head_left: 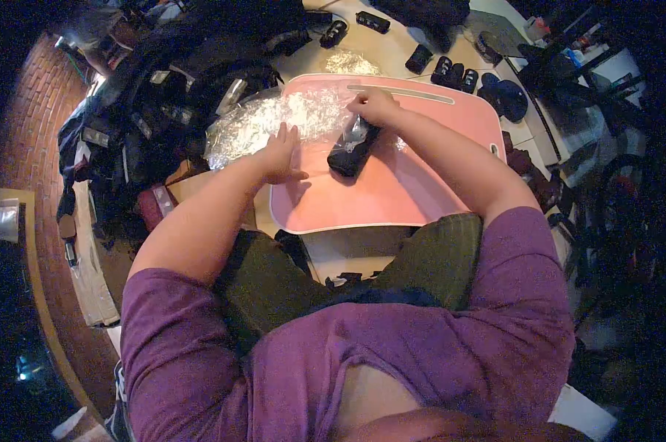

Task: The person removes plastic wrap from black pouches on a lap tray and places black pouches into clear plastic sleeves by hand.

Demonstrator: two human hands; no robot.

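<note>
A pink board with a pale rim (pixel 325 210) lies across my lap. On it rests a dark folded bundle (pixel 347 158), partly covered by clear plastic at its upper end. My right hand (pixel 375 108) is closed at the bundle's upper end, its fingers pinching the clear plastic. To the left, my left hand (pixel 280 156) has its fingers spread over the board's left side, apart from the bundle. Clear crinkled plastic (pixel 248 129) spreads over the board's upper left and past its edge, beside my left hand.
Several dark rolled bundles (pixel 442 70) lie on the floor beyond the board. A large heap of dark items (pixel 141 118) stands at the left. A dark rounded item (pixel 511 101) is at the board's upper right. Part of another person (pixel 101 37) shows at the upper left.
</note>
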